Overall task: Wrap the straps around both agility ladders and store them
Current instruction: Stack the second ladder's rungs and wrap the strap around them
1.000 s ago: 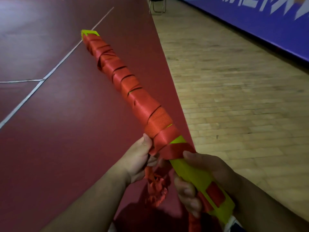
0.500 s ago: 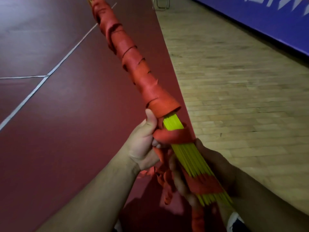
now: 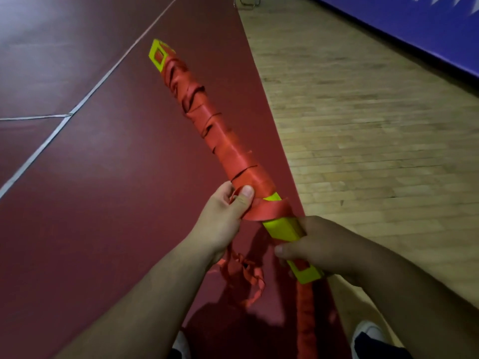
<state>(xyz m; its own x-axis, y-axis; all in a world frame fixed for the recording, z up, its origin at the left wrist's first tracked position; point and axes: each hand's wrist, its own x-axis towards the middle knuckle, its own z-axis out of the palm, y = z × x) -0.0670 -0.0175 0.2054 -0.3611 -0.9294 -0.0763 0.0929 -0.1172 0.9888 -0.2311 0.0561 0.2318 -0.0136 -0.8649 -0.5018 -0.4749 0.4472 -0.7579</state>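
On the left, the dark red sports floor with thin white lines is seen. The left hand is closed on the red woven strap — the thumb and fingers pinch it where it passes around the bundle. Below this hand, the loose, twisted end of the strap hangs down. The long bundle of yellow plastic agility ladder rungs is held in the air above the floor, tilted up and away to the left; most of its length is covered with strap turns, and a yellow end stays bare at the far tip. The right hand is closed around the near yellow part. Under it, a second red-wrapped bundle is seen — whether it touches the floor cannot be told. On the right lies the light wooden floor, bordered by a blue wall banner.
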